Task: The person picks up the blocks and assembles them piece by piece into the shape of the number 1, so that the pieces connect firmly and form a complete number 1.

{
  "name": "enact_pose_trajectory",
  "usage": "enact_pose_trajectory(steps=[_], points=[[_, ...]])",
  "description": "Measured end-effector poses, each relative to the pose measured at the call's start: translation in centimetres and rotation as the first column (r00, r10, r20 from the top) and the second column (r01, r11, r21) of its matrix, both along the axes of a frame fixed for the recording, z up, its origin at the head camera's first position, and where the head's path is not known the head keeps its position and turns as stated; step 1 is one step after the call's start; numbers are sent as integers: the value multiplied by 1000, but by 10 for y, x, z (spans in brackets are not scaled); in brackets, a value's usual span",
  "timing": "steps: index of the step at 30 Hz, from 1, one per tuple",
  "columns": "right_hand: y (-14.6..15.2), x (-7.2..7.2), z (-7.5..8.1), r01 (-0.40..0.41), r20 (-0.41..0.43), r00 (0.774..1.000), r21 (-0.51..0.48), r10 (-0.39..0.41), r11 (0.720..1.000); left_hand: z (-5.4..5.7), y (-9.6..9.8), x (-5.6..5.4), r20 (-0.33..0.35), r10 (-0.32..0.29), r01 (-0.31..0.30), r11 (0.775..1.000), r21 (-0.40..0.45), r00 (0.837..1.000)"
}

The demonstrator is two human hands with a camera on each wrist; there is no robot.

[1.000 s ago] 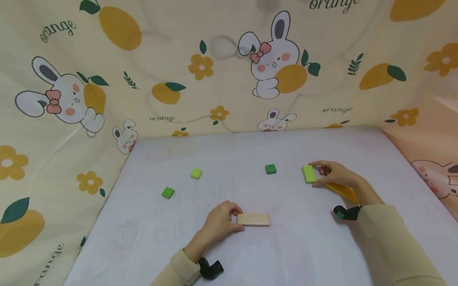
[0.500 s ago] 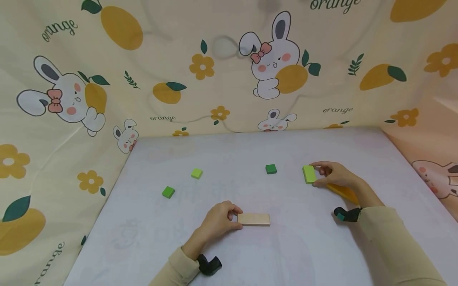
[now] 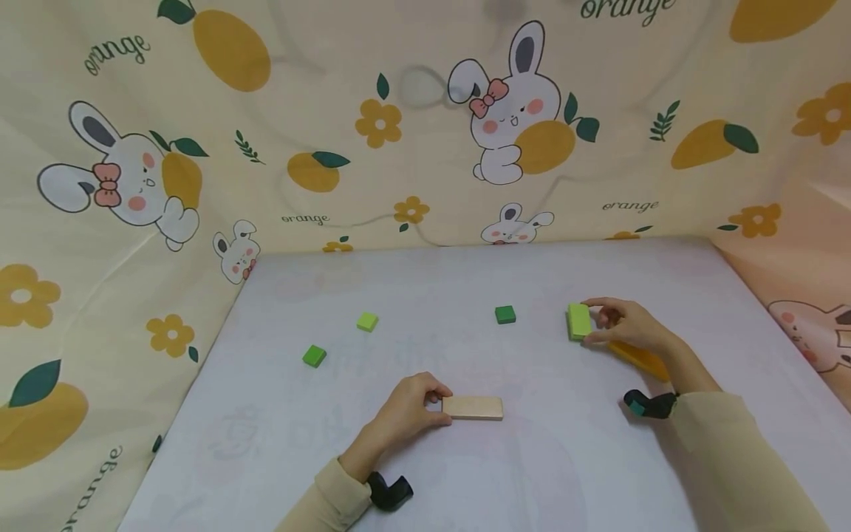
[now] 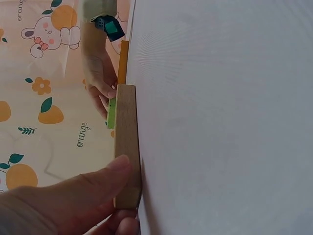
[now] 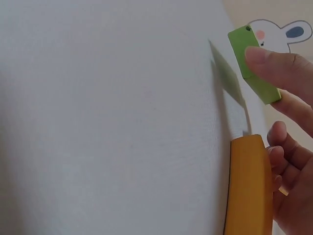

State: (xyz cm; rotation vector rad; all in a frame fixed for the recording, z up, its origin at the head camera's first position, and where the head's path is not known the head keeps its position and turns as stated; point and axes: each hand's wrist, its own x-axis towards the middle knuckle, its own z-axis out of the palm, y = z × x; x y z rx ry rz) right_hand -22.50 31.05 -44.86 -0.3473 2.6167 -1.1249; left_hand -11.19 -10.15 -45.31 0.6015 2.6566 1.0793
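My left hand (image 3: 408, 406) pinches the left end of a plain wooden block (image 3: 473, 408), thumb on the near long side and fingers at the far side. In the left wrist view the thumb presses on the wooden block (image 4: 127, 132). Toward the right, my right hand (image 3: 628, 325) grips a light green rectangular block (image 3: 579, 322) by its two ends. The right wrist view has this green block (image 5: 254, 63) lifted off the table, its shadow beside it. Under the right hand lies a yellow-orange block (image 3: 640, 360), partly hidden by the hand and wrist.
A dark green block (image 3: 505, 315) lies left of the right hand. Farther left are a small light green block (image 3: 367, 321) and a mid-green block (image 3: 315, 355). A printed rabbit-and-orange cloth (image 3: 425, 133) borders the white table (image 3: 425, 288) at the back and sides.
The light green block has risen a little from the table in my right hand. My left hand and the wooden block stay in place; the head view has shifted slightly.
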Motion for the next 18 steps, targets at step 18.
enact_pose_trajectory(steps=[18], points=[[-13, 10, 13, 35, -77, 997, 52, -31, 998, -2, -1, -3, -26, -37, 37, 999, 25, 999]])
